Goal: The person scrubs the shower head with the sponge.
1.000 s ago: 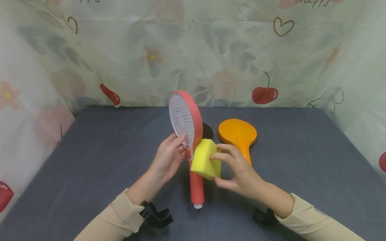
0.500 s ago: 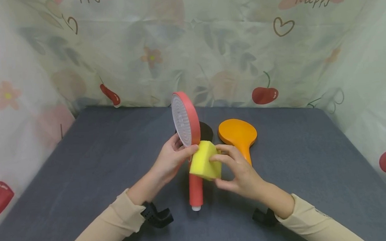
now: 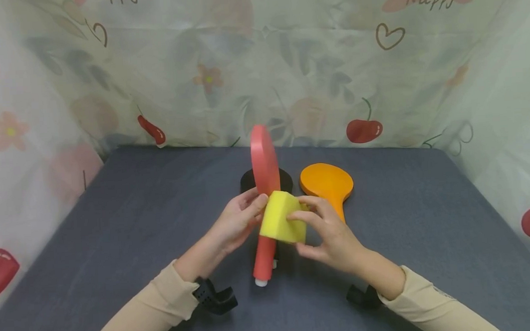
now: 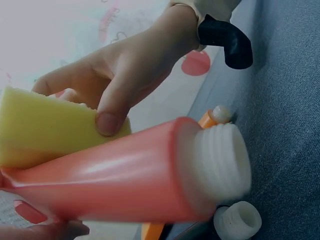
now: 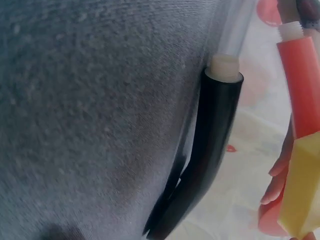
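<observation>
In the head view my left hand [image 3: 232,222] grips a red shower head [image 3: 264,158] at its neck, holding it up over the table. Its round head is turned nearly edge-on, and the handle slants down to a white threaded end [image 4: 222,160]. A yellow sponge [image 3: 277,220] is pinched between the thumb and fingers of my right hand [image 3: 332,237]. The sponge lies along the red handle just below the head, as the left wrist view also shows, and hides part of that handle.
A black shower head [image 3: 286,180] lies behind the red one, partly hidden; its black handle [image 5: 210,125] shows in the right wrist view. To its right lies an orange shower head [image 3: 326,180]. The dark grey table [image 3: 158,191] ends at a printed curtain [image 3: 175,90].
The red shower head has been turned in my left hand: its white spray face has swung out of sight and its handle end has shifted left. My right hand and sponge have barely moved.
</observation>
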Tool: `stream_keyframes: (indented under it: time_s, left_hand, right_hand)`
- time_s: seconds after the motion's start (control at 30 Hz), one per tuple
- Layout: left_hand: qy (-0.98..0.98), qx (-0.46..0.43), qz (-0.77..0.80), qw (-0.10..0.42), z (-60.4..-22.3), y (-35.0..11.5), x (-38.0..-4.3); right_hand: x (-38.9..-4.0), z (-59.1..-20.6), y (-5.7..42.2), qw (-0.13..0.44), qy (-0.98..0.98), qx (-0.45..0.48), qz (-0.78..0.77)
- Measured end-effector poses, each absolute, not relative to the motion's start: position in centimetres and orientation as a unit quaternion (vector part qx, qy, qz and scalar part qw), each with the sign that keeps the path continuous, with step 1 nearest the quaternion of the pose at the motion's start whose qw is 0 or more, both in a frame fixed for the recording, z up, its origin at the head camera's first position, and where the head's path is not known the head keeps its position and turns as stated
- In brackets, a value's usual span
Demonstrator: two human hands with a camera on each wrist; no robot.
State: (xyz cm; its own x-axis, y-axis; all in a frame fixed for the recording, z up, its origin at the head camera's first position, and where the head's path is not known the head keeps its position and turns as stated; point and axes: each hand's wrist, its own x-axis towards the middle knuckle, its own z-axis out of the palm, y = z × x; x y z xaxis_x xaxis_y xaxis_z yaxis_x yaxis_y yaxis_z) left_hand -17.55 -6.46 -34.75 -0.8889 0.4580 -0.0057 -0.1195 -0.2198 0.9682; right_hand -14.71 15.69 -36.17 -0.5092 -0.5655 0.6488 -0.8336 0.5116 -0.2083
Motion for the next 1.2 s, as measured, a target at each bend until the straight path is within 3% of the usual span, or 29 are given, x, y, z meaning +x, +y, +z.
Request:
stream_keyframes:
  time_s: [0.23, 0.57, 0.97, 1.2]
  left_hand:
    - [0.578, 0.13, 0.782, 0.194, -34.6, -6.3, -17.4]
    - [0.567, 0.054, 0.811, 0.136, -34.6, -6.3, -17.8]
    - [0.565, 0.068, 0.805, 0.167, -34.8, -6.3, -17.5]
    - [0.615, 0.062, 0.77, 0.16, -35.0, -6.2, -17.6]
  right_hand:
    - [-14.7, -35.5, 15.8, 0.266, -0.829, 0.417, 0.263]
    - [-13.7, -35.2, 15.6, 0.203, -0.808, 0.5, 0.236]
    - [-13.9, -35.2, 15.3, 0.196, -0.805, 0.507, 0.24]
    - [-14.0, -35.3, 15.3, 0.202, -0.809, 0.505, 0.221]
